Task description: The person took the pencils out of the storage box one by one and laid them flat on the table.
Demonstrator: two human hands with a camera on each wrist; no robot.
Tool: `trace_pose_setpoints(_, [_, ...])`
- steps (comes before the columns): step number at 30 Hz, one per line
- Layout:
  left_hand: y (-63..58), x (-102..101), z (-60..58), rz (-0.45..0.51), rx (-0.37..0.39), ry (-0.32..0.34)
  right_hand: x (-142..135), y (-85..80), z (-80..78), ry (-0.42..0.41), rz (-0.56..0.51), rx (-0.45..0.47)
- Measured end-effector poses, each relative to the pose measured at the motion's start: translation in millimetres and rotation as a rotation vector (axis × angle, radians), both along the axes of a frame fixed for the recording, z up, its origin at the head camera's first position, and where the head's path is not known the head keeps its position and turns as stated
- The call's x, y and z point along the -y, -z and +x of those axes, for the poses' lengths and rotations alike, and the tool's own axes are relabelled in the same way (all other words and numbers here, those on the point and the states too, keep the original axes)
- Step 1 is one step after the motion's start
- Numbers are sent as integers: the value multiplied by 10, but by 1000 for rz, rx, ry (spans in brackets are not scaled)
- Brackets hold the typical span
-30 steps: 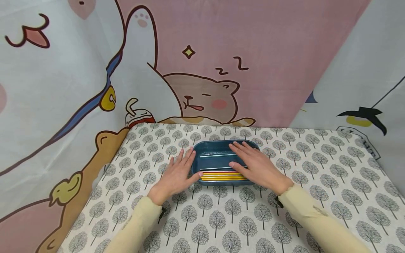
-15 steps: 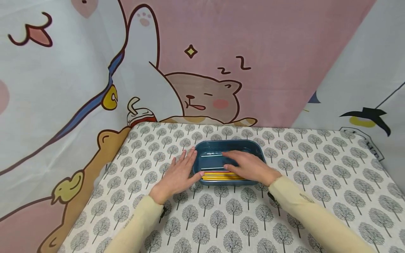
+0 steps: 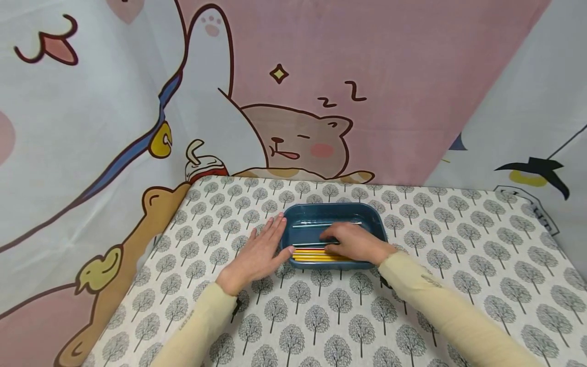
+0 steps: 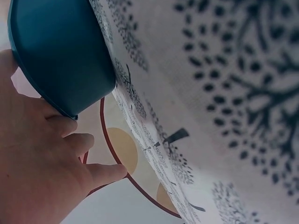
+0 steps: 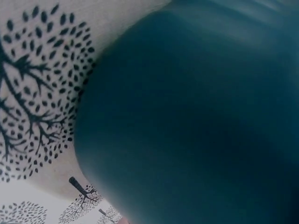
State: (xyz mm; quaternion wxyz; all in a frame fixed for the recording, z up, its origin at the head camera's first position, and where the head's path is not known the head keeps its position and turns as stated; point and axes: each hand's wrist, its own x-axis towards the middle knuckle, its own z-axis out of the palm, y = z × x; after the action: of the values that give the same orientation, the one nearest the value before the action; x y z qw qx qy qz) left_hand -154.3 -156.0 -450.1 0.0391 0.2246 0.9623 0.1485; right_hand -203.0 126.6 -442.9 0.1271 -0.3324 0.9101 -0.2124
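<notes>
A dark blue rectangular container (image 3: 300, 207) with rounded corners sits on the cloth. Along its near side lie several thin yellow sticks (image 3: 312, 258), like pencils, with a reddish one beside them. My left hand (image 3: 257, 255) rests against the left end with fingers straight, the thumb over the near left corner; in the left wrist view the hand (image 4: 42, 158) touches the container's rim (image 4: 28, 79). My right hand (image 3: 355, 242) reaches inside with bent fingers, thumb at the yellow sticks. I cannot tell whether it pinches any. The right wrist view is mostly the container's wall (image 5: 187, 121).
A white cloth (image 3: 316, 326) printed with grey trees covers the table. Behind it hangs a cartoon curtain (image 3: 390, 76) with a sleeping bear. Glossy lines (image 3: 307, 225) run across the container floor behind the sticks.
My right hand has moved left and down into the container from over its far right rim, its fingers bending. The left hand keeps its place at the left end.
</notes>
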Motion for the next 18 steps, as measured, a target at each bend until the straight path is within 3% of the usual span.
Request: trace_pose_setpoints(18, [15, 2, -4, 11, 2, 1, 45, 43, -41, -28, 13, -32])
